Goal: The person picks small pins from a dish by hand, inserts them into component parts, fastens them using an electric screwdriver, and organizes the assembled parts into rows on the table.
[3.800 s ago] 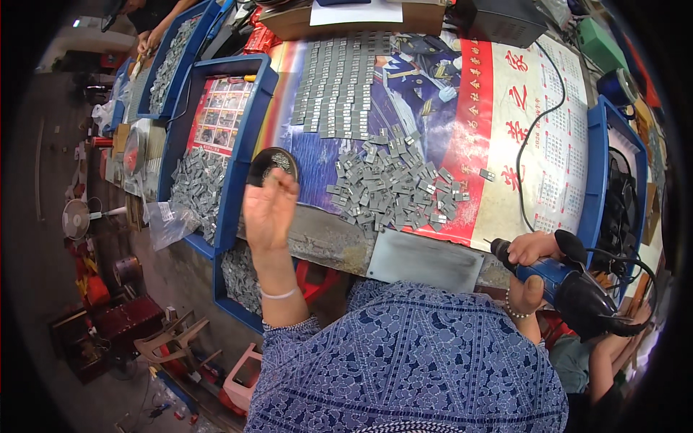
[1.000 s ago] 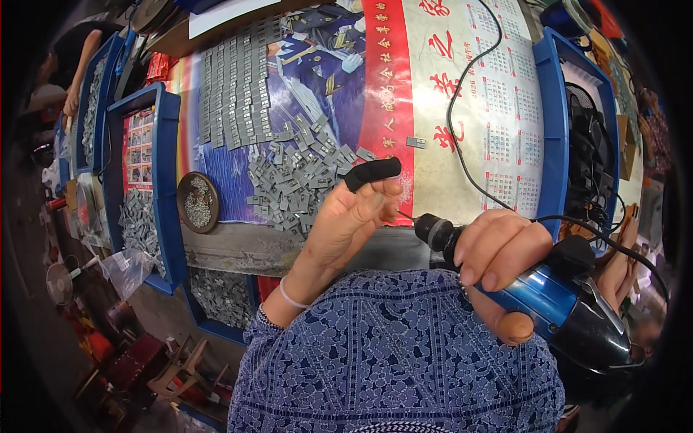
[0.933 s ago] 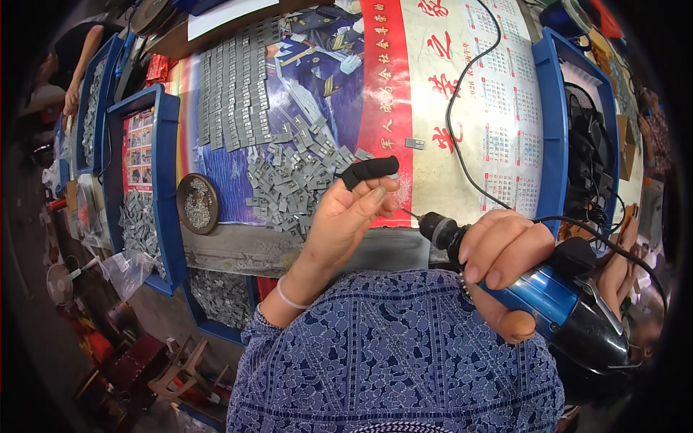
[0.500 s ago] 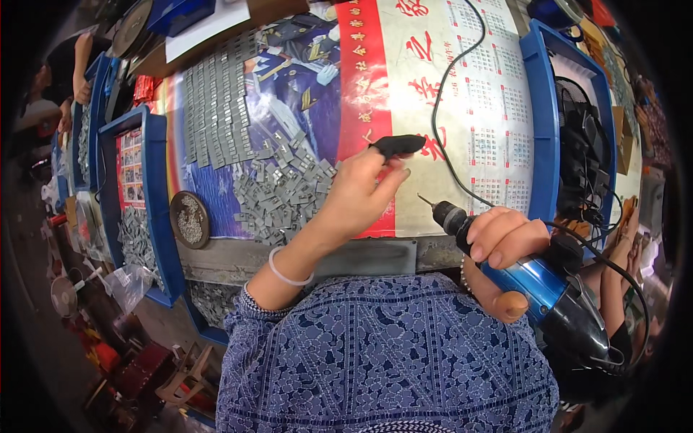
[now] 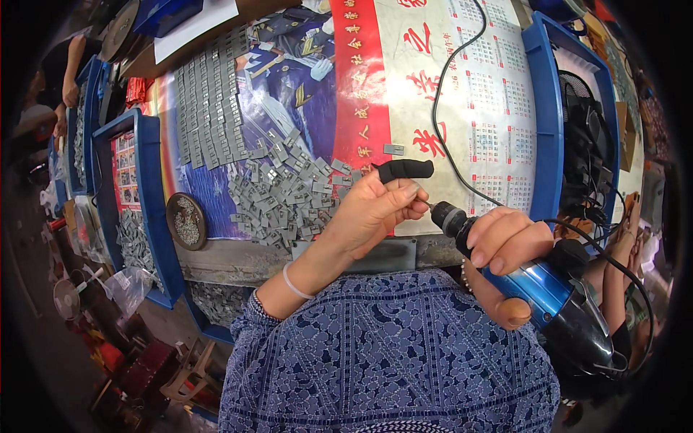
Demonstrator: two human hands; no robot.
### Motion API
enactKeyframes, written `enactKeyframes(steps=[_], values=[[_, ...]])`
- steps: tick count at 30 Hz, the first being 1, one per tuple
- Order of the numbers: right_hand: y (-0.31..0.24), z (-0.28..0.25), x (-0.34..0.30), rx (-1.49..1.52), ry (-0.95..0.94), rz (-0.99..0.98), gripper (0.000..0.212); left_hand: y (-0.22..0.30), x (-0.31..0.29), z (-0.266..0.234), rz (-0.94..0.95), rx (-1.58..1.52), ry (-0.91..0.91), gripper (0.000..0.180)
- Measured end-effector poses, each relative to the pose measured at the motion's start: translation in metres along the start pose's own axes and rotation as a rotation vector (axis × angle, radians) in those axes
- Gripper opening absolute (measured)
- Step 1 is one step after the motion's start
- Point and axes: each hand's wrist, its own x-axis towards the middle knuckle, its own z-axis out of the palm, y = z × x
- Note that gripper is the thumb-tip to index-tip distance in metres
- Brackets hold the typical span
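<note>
Power drill [image 5: 535,290]: glossy blue body, black ends. Right hand [image 5: 508,237] clamped round it. Left hand [image 5: 377,211] at drill's tip, fingertips pinched together, contents unclear.

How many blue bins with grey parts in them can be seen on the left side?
3: the largest bin left of the round dish, a farther bin at upper left, and a lower bin, partly covered. More may be hidden.
</note>
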Motion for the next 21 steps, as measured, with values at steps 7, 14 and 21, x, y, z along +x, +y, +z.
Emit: enactKeyframes(steps=[7, 14, 21], values=[[-0.0027, 0.0041, -0.0042, 0.088, 0.150, 0.046, 0.049, -0.0007, -0.0019, 0.0005, -0.023, -0.062, 0.028, 0.024], [-0.0072, -0.0010, -0.0013, 0.061, 0.007, 0.109, 0.048, -0.0057, -0.0051, -0.0038, -0.097, -0.193, 0.045, 0.024], [-0.0075, 0.0026, -0.0007, 0.045, 0.008, 0.139, 0.048, -0.0005, -0.0077, 0.0025, -0.100, -0.191, 0.046, 0.030]])
